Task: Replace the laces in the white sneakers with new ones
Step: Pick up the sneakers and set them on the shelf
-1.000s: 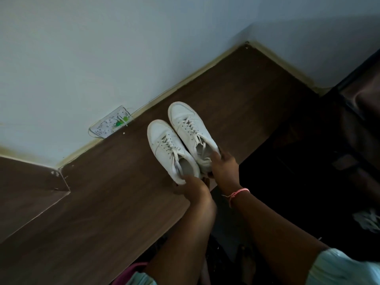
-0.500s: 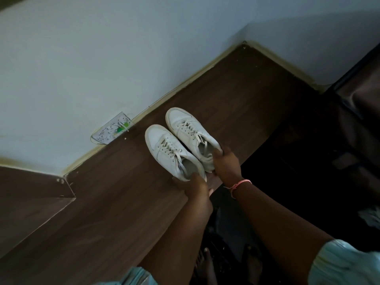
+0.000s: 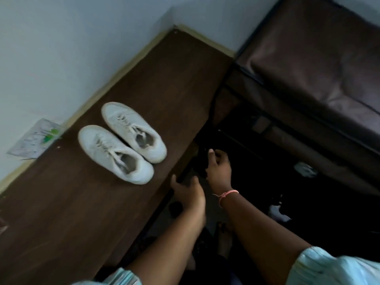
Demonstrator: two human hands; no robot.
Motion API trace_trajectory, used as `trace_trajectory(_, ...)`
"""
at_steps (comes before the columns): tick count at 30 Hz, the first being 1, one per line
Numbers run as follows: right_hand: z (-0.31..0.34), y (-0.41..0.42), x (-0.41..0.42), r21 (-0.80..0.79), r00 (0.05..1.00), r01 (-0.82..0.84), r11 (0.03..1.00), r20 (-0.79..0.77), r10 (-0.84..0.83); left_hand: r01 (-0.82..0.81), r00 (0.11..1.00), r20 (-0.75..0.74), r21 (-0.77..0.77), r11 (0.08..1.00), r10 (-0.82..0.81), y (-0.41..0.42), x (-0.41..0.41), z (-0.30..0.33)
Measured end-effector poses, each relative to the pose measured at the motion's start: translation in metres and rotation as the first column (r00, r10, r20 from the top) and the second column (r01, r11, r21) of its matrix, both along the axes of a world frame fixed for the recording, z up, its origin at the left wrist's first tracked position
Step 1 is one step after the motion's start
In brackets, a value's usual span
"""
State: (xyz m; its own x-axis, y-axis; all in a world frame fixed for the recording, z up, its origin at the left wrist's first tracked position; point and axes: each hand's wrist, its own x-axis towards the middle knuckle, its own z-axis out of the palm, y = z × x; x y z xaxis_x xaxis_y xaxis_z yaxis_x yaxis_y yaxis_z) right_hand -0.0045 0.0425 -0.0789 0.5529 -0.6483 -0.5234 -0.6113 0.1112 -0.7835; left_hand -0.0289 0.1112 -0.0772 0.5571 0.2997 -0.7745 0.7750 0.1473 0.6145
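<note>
Two laced white sneakers (image 3: 121,141) sit side by side on a dark wooden table (image 3: 61,212). Both hands — left hand (image 3: 190,194), right hand (image 3: 218,168) — hover off its edge, fingers loosely curled, holding nothing.

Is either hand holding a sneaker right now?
No. Both white sneakers sit side by side on the wooden surface, with the left hand and right hand clear of them.
</note>
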Motion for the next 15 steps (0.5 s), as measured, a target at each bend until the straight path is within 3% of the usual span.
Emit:
trace_trajectory(3,-0.019,-0.064,-0.039,-0.060,0.989,0.141,0.988,-0.022,-0.143,0.263,0.964,0.038,-0.007,0.965,-0.263,-0.037,-0.015,0.008)
trace_trajectory(6,-0.055,-0.127,-0.076,-0.177,0.940,0.332,0.927,-0.022,-0.341,0.542,0.835,0.082,0.049,0.839,-0.544,-0.074,-0.020,0.005)
trace_trajectory(10,-0.062,-0.188,-0.112,-0.378,0.907,0.395,0.837,0.017,-0.420,0.790,0.575,0.160,0.145,0.595,-0.803,-0.135,-0.026,-0.012)
trace_trajectory(15,-0.082,-0.244,-0.137,-0.261,0.753,0.658,0.706,0.233,-0.616,0.912,0.241,0.283,0.260,0.316,-0.928,-0.216,-0.036,-0.052)
